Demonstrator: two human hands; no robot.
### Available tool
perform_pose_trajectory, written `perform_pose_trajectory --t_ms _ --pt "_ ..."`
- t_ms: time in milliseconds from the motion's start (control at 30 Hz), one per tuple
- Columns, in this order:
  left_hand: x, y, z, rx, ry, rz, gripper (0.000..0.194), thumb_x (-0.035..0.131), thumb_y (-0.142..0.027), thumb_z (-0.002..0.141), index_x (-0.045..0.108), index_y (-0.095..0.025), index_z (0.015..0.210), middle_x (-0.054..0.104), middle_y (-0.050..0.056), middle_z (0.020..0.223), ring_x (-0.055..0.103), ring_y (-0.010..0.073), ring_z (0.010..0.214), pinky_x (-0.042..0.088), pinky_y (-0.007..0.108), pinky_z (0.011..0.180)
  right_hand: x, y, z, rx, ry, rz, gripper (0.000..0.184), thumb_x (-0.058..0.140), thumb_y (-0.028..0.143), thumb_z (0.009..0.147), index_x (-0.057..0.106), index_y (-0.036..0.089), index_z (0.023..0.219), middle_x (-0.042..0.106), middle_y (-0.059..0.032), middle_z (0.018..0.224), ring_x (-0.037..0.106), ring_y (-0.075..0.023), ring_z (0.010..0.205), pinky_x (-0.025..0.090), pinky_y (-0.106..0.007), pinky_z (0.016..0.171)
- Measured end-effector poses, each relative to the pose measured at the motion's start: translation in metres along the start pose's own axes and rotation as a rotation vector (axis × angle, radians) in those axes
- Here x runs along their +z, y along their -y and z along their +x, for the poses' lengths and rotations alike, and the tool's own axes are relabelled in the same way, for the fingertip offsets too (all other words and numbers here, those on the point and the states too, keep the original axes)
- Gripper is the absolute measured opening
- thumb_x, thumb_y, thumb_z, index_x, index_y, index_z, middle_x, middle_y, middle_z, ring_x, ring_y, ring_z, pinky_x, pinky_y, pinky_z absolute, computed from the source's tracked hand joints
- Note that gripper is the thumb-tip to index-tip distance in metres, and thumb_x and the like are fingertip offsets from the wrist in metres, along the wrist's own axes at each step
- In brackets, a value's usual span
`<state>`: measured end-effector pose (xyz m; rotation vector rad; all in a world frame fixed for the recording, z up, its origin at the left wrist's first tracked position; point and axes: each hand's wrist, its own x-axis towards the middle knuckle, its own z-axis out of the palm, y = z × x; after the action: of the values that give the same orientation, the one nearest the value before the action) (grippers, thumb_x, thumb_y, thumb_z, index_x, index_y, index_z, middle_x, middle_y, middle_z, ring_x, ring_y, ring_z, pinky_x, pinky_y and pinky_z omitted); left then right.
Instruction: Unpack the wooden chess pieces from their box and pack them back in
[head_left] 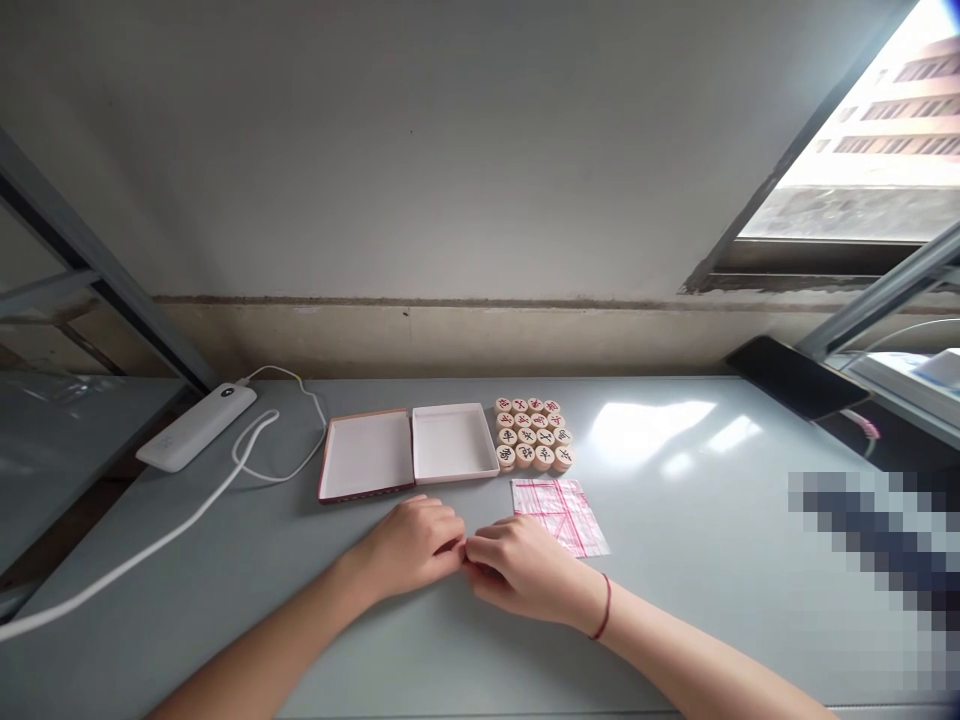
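Note:
My left hand [422, 545] and my right hand [517, 565] rest on the table with their fingers curled in, meeting at the fingertips. Nothing shows in either hand. Just beyond my right hand lies a folded sheet with pink lines [571, 510], partly covered by that hand. Behind the sheet stand round wooden Chinese chess pieces [534, 435], stacked in tidy rows, with red characters at the back and black ones in front. An open box lies beyond my left hand: its white tray [454, 443] is to the right and its lid [367, 455] folds out flat to the left.
A white power bank [197, 427] with a white cable [172, 535] lies on the left of the grey table [675, 620]. At the back right a dark flat device [796, 375] leans by the metal frame. A wall runs along the table's back edge, with a window at right.

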<state>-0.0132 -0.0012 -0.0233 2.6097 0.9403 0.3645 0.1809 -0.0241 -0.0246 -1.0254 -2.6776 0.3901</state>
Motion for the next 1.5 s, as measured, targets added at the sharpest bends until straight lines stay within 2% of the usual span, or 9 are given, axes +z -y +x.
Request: perform_pose_trajectory --t_ms 433,600,733,767,867,967,1067,1300,1500 --pt "0.000 0.000 0.000 0.042 -0.007 0.056 0.021 0.055 -0.015 0.082 0.049 -0.018 0.062 0.053 -0.003 0.060 0.047 0.0122 0.058 0.032 0.026 0.057 -0.003 0.002 0.002 -0.001 0.028 -0.003 0.016 0.050 0.016 0.081 0.056 0.018 0.066 0.059 0.0014 0.059 0.042 -0.0080 0.047 0.021 -0.024 0.048" --pt "-0.005 0.002 -0.002 0.155 -0.099 0.080 0.023 0.049 -0.021 0.089 0.055 -0.019 0.066 0.053 -0.002 0.059 0.046 0.0119 0.055 0.032 0.026 0.056 -0.027 -0.015 -0.008 -0.098 -0.052 0.014 0.024 0.049 0.021 0.087 0.059 0.019 0.065 0.056 0.0008 0.057 0.044 -0.0092 0.049 0.028 -0.024 0.049" --pt "-0.016 0.001 -0.003 0.154 -0.339 0.176 0.024 0.047 -0.021 0.091 0.056 -0.019 0.068 0.055 -0.001 0.060 0.048 0.0128 0.059 0.034 0.027 0.060 -0.062 -0.044 -0.028 0.100 -0.182 -0.005 0.018 0.053 0.028 0.088 0.064 0.020 0.077 0.064 -0.0040 0.073 0.057 -0.0143 0.067 0.041 -0.024 0.058" --pt "-0.019 0.001 -0.003 0.122 -0.392 0.201 0.023 0.047 -0.020 0.091 0.057 -0.019 0.069 0.057 -0.001 0.063 0.050 0.0133 0.063 0.035 0.028 0.063 -0.068 -0.049 -0.033 0.152 -0.171 -0.010 0.014 0.054 0.028 0.086 0.066 0.021 0.087 0.066 -0.0049 0.083 0.060 -0.0154 0.073 0.044 -0.025 0.061" --pt "-0.023 0.002 -0.002 0.018 -0.460 0.251 0.015 0.049 -0.019 0.091 0.061 -0.019 0.082 0.064 0.002 0.079 0.056 0.0163 0.080 0.037 0.031 0.074 -0.074 -0.057 -0.041 0.291 -0.064 -0.026 0.030 0.058 0.027 0.082 0.063 0.025 0.111 0.067 -0.0057 0.105 0.064 -0.0192 0.087 0.050 -0.027 0.066" --pt "-0.022 0.007 -0.002 -0.035 -0.422 0.300 0.016 0.049 -0.021 0.092 0.062 -0.020 0.101 0.067 0.005 0.097 0.057 0.0200 0.094 0.036 0.035 0.083 -0.070 -0.055 -0.041 0.356 0.038 -0.020 0.022 0.056 0.026 0.081 0.066 0.024 0.100 0.065 -0.0060 0.109 0.063 -0.0212 0.092 0.052 -0.030 0.070" --pt "-0.017 0.012 -0.002 -0.061 -0.358 0.336 0.021 0.047 -0.021 0.093 0.061 -0.020 0.108 0.068 0.006 0.102 0.057 0.0210 0.098 0.034 0.038 0.086 -0.064 -0.051 -0.038 0.381 0.061 -0.010 0.012 0.055 0.023 0.080 0.065 0.021 0.085 0.064 -0.0071 0.109 0.062 -0.0206 0.089 0.052 -0.031 0.071" --pt "-0.014 0.013 -0.001 -0.109 -0.291 0.336 0.022 0.043 -0.015 0.094 0.059 -0.020 0.107 0.070 0.004 0.097 0.059 0.0194 0.094 0.031 0.038 0.085 -0.056 -0.052 -0.035 0.398 0.049 -0.017 0.009 0.052 0.019 0.081 0.061 0.020 0.080 0.063 -0.0078 0.099 0.062 -0.0201 0.084 0.050 -0.029 0.064" --pt "-0.017 0.011 -0.003 -0.086 -0.234 0.322 0.023 0.042 -0.009 0.093 0.062 -0.020 0.099 0.069 0.002 0.085 0.059 0.0167 0.086 0.029 0.036 0.082 -0.046 -0.054 -0.031 0.364 0.062 -0.099 0.022 0.044 0.016 0.086 0.052 0.020 0.066 0.058 -0.0054 0.075 0.055 -0.0166 0.064 0.044 -0.028 0.053"
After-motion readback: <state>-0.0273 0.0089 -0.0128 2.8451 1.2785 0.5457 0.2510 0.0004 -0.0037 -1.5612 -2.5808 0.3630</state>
